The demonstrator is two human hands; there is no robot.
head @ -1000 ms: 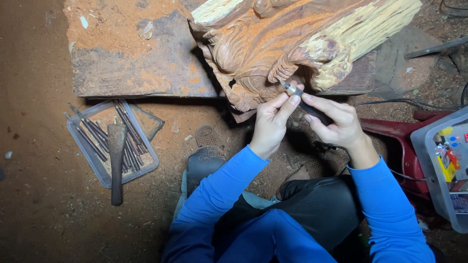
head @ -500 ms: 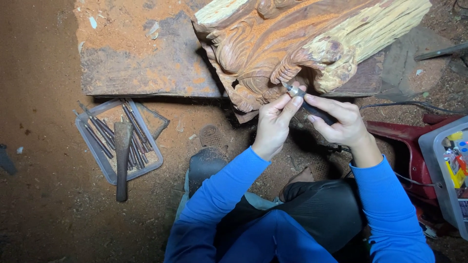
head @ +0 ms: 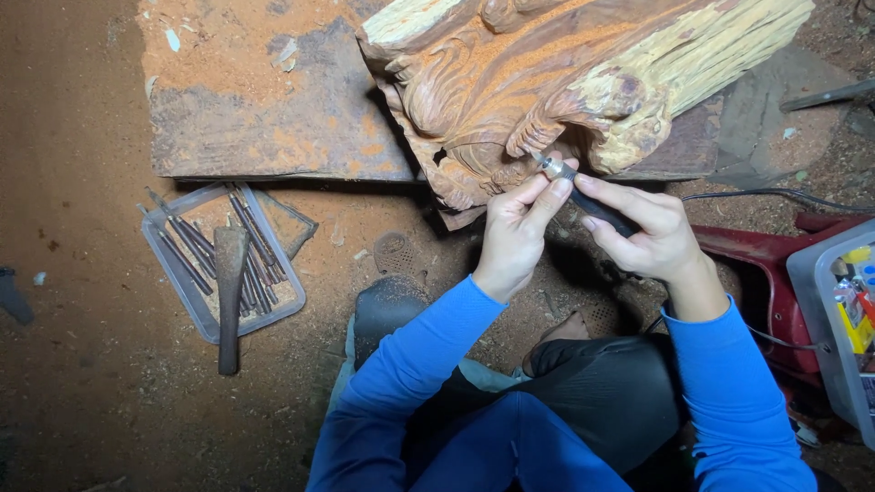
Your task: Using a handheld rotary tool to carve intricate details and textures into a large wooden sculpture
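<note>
Basically both hands point(head: 583, 228) pinch rotary tool point(head: 583, 196) at wood carving point(head: 547, 82); fingers closed tight; bit could skid, gouging detail.

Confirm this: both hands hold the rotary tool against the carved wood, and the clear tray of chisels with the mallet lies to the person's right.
Wrong side. The head view shows the clear tray of chisels, with the mallet, on the person's left. Both the left hand and right hand do hold the rotary tool against the carved wood.
</note>
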